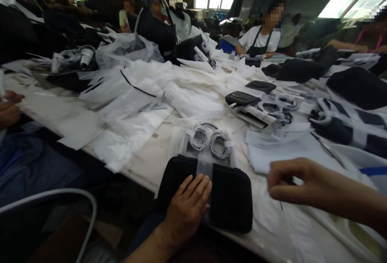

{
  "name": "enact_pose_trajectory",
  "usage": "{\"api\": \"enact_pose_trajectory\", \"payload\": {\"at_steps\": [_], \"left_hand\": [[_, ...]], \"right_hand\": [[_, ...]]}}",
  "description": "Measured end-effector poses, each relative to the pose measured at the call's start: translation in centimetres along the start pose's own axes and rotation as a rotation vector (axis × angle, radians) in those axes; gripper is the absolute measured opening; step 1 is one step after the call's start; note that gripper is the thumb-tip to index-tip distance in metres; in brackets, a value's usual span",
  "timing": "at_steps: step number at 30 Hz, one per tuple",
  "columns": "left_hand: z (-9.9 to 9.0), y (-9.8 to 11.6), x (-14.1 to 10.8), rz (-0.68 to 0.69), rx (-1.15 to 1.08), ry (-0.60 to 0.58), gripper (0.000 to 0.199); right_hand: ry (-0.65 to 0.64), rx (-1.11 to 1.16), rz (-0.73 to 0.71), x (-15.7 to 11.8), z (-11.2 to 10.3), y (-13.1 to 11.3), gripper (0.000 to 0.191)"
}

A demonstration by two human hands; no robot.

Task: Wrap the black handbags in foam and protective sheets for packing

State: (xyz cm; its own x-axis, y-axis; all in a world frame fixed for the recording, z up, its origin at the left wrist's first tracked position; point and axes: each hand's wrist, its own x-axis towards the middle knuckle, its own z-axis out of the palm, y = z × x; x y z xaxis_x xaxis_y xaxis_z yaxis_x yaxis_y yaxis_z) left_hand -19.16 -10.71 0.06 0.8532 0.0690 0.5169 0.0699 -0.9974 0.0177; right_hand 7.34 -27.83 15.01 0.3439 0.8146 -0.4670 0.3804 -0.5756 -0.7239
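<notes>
My left hand [189, 206] lies flat on a black zip-edged bag [231, 198] at the table's front edge, its fingers stretched over a translucent strip [204, 166] wrapped around the bag's middle. Behind the bag, two handle loops in plastic wrap [220, 145] rest on the table. To the right of the bag, my right hand [290, 180] is raised above the tabletop, thumb and fingers curled together in a pinch. It is slightly blurred, and whatever may be between its fingertips is hidden.
Loose white plastic sheets [190, 93] are heaped over the table's middle. Bags with wrapped handles [250, 93] lie behind on the right, and a rolled dark bag [347, 126] is at far right. A co-worker's hands [9, 107] show at left; another person [261, 39] works across the table.
</notes>
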Motion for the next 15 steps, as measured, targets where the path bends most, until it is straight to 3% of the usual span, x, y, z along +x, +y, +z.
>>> {"api": "enact_pose_trajectory", "payload": {"at_steps": [2,4,6,10,12,15], "left_hand": [[0.2,-0.1,-0.1,0.002,-0.011,0.000,0.042],[0.4,-0.2,-0.2,-0.001,-0.023,0.007,0.041],[0.6,-0.2,-0.4,-0.013,-0.035,0.000,0.042],[1.1,-0.1,-0.8,-0.041,-0.068,-0.004,0.043],[1.3,-0.1,-0.9,-0.046,-0.087,0.006,0.044],[1.3,-0.2,-1.0,-0.036,-0.103,-0.010,0.045]], "right_hand": [[-0.207,-0.248,-0.047,3.9,3.1,-5.5,0.005],[-0.271,-0.505,-0.143,7.2,5.8,-9.5,0.007],[-0.279,-0.758,-0.236,9.7,7.6,-11.7,0.010],[-0.285,-1.091,-0.333,12.9,9.0,-12.5,0.013],[-0.289,-1.173,-0.358,13.8,9.4,-12.1,0.014],[-0.207,-1.193,-0.529,14.6,10.0,-10.9,0.016]]}}
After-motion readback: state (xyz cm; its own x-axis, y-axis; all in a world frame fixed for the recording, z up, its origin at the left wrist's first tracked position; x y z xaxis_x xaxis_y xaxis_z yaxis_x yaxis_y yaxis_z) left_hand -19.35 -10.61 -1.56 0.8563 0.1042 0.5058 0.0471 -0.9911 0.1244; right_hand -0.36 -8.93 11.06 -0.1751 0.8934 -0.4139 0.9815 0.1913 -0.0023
